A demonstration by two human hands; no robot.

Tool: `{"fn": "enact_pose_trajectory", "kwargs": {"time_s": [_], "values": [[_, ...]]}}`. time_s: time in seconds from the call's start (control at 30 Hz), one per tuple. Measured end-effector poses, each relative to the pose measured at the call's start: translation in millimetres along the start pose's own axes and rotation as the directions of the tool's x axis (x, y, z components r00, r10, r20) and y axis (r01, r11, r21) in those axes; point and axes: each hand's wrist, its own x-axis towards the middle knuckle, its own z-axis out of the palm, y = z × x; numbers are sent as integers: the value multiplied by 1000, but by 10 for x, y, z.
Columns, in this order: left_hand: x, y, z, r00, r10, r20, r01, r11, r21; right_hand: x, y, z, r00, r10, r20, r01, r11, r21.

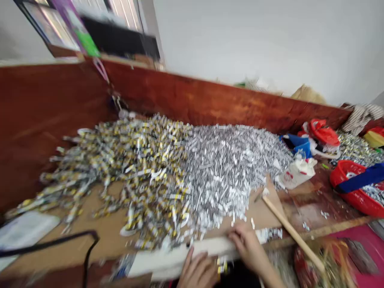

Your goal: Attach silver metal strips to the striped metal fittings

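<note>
At the bottom of the view, my left hand (199, 272) lies at the white strip (168, 256) along the table's front edge, its fingers stretched out. My right hand (247, 244) is a little farther to the right, over the same strip, with its fingers bent and pressed together. Whatever may be between those fingertips is too small and blurred to name. Just beyond the hands spreads a heap of small silvery metal pieces (222, 168). To its left lies a heap of silver and yellow pieces (135, 160), partly on brown cardboard (111, 224).
A wooden-handled hammer (288, 226) lies to the right. Past it are a white bag (297, 174), a red basket (351, 192) with a blue strap and a red cloth (324, 132). Reddish wooden boards (192, 96) wall the table. A black bent bar (90, 244) stands front left.
</note>
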Motion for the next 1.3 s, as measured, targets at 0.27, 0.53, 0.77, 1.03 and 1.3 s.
{"fn": "enact_pose_trajectory", "kwargs": {"time_s": [0.27, 0.53, 0.77, 1.03, 1.3], "values": [[176, 268, -219, 954, -279, 108, 293, 943, -155, -79, -85, -109, 971, 82, 227, -96, 994, 53], [116, 248, -212, 969, -235, 71, 244, 956, -164, -183, -226, -49, 960, -31, 278, 59, 994, -95], [121, 239, -220, 971, -227, 75, 237, 958, -161, -31, -284, 9, 963, 24, 268, 18, 988, -152], [135, 229, -230, 974, -219, 64, 226, 959, -173, 238, 688, -737, 846, 351, -401, -502, 778, -378], [165, 251, -254, 969, -236, 79, 246, 954, -171, -205, 24, -599, 971, 237, 9, -215, 897, -387]]}}
